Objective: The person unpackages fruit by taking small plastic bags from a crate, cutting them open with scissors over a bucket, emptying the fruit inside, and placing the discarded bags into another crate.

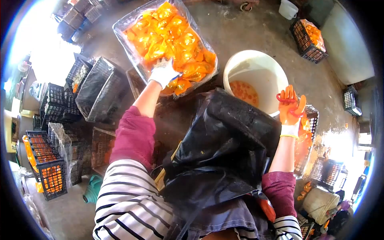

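My left hand (164, 73), in a white and grey glove, rests on shiny orange plastic packets (166, 34). Its fingers look spread, with the tips partly lost among the packets. They fill a crate lined with clear plastic (124, 38). In an orange glove with a white cuff, my right hand (290, 108) is raised beside a white bucket (231, 66). A red loop-handled tool (279, 97), perhaps scissors, is hooked across its fingers and thumb. Orange round pieces in liquid (244, 93) lie at the bucket's bottom. Below the right hand is another crate with orange packets (306, 138).
A black plastic apron (220, 140) covers my lap. Black crates (50, 176) and a plastic-lined crate (98, 90) stand on the left, near a teal container (93, 189). Another filled crate (308, 42) is at the far right. A dirty white bucket (320, 204) lies lower right.
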Demonstrator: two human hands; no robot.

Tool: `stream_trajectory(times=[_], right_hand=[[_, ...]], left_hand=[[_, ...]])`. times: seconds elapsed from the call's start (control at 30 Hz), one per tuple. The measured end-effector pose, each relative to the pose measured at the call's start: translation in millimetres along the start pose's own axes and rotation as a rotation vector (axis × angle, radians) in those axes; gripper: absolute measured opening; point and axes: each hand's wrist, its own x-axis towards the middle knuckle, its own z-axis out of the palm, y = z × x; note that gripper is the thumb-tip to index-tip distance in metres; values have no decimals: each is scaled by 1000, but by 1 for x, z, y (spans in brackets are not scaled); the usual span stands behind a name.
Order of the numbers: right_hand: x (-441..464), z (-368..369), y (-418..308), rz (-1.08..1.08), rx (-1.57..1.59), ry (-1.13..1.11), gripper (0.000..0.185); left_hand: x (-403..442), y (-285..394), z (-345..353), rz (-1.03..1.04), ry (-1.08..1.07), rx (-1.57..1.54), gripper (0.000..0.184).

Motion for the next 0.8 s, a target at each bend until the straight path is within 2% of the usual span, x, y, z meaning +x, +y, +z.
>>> stream_trajectory(times=[0.07, 0.13, 0.17, 0.27, 0.37, 0.47, 0.5, 0.6, 0.63, 0.73, 0.77, 0.8], right_hand=[[8, 8, 6, 21, -25, 50, 50], [15, 19, 13, 14, -74, 199, 49], [14, 23, 15, 10, -99, 279, 48], [15, 29, 19, 18, -146, 281, 46], [13, 30, 19, 4, -179, 310, 45], [11, 25, 16, 21, -187, 291, 45], [11, 26, 17, 15, -214, 304, 45], [10, 32, 21, -7, -289, 359, 46], [9, 39, 24, -11, -309, 392, 46], [8, 43, 26, -8, -369, 439, 46], [10, 42, 26, -9, -386, 442, 47], [11, 40, 25, 2, -389, 420, 47]], left_hand=[[5, -23, 23, -24, 31, -56, 91], [9, -23, 26, -84, 79, -141, 91], [21, -25, 26, -119, 29, -201, 92], [37, -27, 20, -53, 10, -270, 95], [48, -21, 23, -28, -43, -129, 98], [46, -5, 9, -133, -139, -60, 105], [49, -3, 12, -156, -93, -31, 94], [63, -17, 24, -176, -93, -312, 79], [67, -17, 28, -198, -45, -337, 61], [75, -28, 22, -384, -76, -1030, 53], [68, -31, 21, -225, 112, -1253, 41], [85, -49, 36, -265, 48, -1503, 37]])
